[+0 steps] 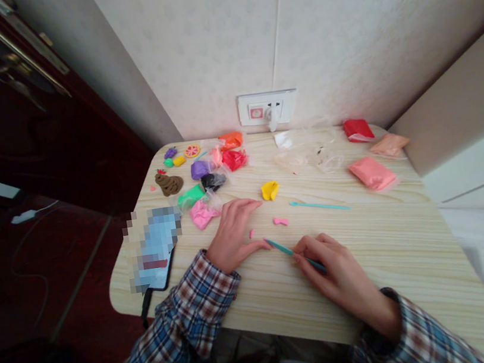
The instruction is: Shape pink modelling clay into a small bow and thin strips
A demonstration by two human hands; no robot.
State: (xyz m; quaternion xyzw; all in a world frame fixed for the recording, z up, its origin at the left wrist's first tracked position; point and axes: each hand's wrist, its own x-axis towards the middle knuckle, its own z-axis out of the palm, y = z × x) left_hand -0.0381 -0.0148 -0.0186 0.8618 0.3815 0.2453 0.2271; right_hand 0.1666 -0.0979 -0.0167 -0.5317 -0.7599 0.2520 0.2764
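My right hand [330, 268] grips a teal clay modelling tool [282, 247] in a pen-like hold, its tip pointing left. That tip meets or almost meets the thumb of my left hand [236, 236]; contact is hard to tell. The left hand rests low over the table, thumb and fingers spread apart. In the gap between them lies a small pink clay piece [252, 234]. A pink bow-shaped clay piece [280, 221] sits a little to the right. Beyond the hands are a yellow clay lump [270, 190] and a second, light-blue modelling tool [320, 205].
Bagged clay, such as green [191, 196] and pink [202, 213], lies behind my left hand, near a brown coiled clay piece [169, 184]. A phone [159, 250] is at the left edge. More packets, one salmon [372, 173], lie back right. A wall socket [268, 109] is behind.
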